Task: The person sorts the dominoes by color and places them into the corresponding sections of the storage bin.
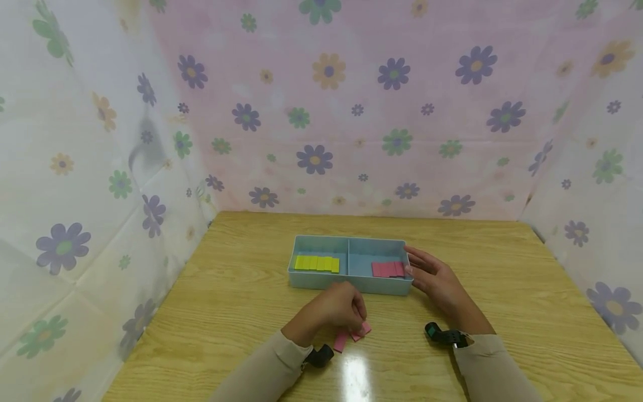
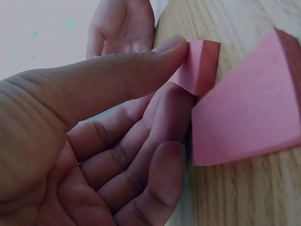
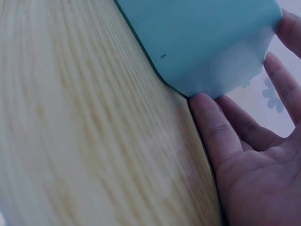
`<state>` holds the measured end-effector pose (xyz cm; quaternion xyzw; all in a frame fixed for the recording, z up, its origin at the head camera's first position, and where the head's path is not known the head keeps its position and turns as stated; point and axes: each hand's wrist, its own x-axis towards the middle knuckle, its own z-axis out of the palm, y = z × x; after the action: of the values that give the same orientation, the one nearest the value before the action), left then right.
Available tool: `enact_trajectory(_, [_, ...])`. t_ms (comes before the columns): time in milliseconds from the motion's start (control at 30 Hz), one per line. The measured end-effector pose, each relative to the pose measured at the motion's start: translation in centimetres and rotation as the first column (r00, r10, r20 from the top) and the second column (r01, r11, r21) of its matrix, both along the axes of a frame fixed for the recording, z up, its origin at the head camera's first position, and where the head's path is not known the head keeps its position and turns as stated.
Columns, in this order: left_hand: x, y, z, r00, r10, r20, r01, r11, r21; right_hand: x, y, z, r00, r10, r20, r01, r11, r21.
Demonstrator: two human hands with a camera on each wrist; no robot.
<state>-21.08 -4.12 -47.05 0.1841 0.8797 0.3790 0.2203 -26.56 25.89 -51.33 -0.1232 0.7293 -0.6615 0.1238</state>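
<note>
Between thumb and forefinger, my left hand (image 1: 337, 307) pinches a small pink tile (image 2: 206, 68) just over the table in front of the box. More pink tiles (image 1: 340, 340) lie beside and under those fingers; one tile shows large in the left wrist view. The light-blue two-compartment box (image 1: 321, 282) has a row of yellow tiles (image 1: 316, 264) in its left compartment and overlapping pink ones (image 1: 387, 269) in its right. At the box's right end, my right hand (image 1: 442, 285) touches the outer wall with nearly straight fingertips (image 3: 204, 101).
The box stands on a wood-grain table (image 1: 241, 279). A flowered cloth (image 1: 351, 123) rises behind the table and along both sides. Each wrist wears a black camera mount, one (image 1: 320, 356) at the left cuff and another (image 1: 444, 335) at the right.
</note>
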Motion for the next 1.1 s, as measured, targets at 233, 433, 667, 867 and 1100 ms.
enact_trajectory(233, [-0.18, -0.15, -0.25, 0.999, 0.037, 0.015, -0.037, 0.999, 0.01, -0.07, -0.11, 0.05, 1.0, 0.005, 0.011, -0.005, 1.0, -0.01])
enact_trajectory(433, [-0.27, -0.55, -0.09, 0.997, 0.075, -0.001, -0.075, 0.997, 0.015, -0.13, -0.14, -0.13, 1.0, -0.002, 0.008, 0.002, 1.0, 0.0])
enact_trajectory(667, [-0.18, -0.68, 0.39, 0.995, 0.035, -0.097, -0.042, 0.996, -0.078, -0.07, 0.04, -0.13, 1.0, -0.002, -0.013, 0.002, 1.0, 0.021])
enact_trajectory(867, [-0.22, -0.55, 0.63, 0.993, -0.006, -0.121, -0.008, 0.994, -0.112, -0.2, 0.04, 0.03, 1.0, 0.012, -0.012, -0.012, 1.0, -0.005])
enact_trajectory(1100, [0.25, -0.41, 0.62, 0.996, 0.011, -0.084, -0.017, 0.997, -0.069, -0.16, -0.05, -0.06, 1.0, 0.0, 0.003, 0.0, 1.0, 0.008])
